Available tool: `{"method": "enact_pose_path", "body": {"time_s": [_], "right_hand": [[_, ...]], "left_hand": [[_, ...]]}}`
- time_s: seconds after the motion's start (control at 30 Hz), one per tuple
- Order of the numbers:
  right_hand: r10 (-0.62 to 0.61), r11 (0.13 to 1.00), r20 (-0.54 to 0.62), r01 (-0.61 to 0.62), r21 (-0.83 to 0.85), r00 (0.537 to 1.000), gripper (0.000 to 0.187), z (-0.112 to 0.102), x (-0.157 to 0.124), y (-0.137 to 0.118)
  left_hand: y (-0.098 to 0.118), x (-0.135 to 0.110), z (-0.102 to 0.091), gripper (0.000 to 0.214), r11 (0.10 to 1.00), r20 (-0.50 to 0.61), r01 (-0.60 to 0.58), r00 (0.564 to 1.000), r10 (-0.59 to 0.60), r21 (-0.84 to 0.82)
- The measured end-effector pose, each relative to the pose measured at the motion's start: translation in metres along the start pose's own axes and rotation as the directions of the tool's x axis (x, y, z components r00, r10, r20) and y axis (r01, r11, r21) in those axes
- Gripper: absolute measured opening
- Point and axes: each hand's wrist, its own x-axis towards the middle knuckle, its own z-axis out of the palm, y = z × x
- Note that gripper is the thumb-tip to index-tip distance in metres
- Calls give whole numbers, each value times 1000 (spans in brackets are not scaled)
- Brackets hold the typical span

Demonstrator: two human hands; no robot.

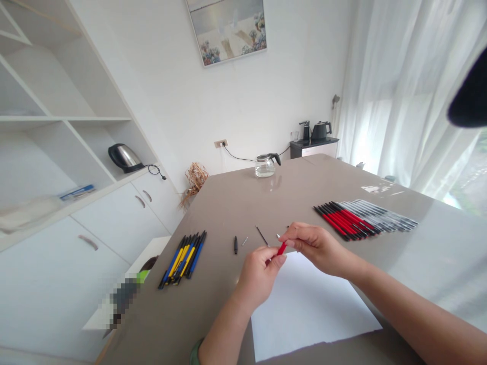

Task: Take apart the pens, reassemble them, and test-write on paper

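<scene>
My left hand [261,274] is closed around a red pen barrel [282,248], holding it over the top edge of a white sheet of paper [312,309]. The fingers of my right hand [315,247] pinch at the barrel's upper end and cover most of that end. A small pale tip shows beside the right fingertips; its kind is unclear. Left of my hands lie loose pen parts: a black pen tip piece [235,245], a small spring [245,242] and a thin dark refill [261,235], partly behind my left hand.
Several blue and yellow pens [184,258] lie in a bundle at the left. To the right, a row of red and black pens [344,220] adjoins clear pens [384,215]. A glass pot [265,166] stands at the table's far end. White cabinets [114,223] line the left side.
</scene>
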Motion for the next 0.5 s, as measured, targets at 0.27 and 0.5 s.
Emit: {"method": "enact_pose_path", "body": {"time_s": [0.27,0.5], "right_hand": [[38,997,-26,-36,73,999,25,1,1,3],[272,961,-267,-246,126,925,31,1,3,17]], "left_hand": [[0,0,-1,31,954,74,152,988,-138,-257],[4,0,-9,37,623,174,281,958,-229,-730]]}}
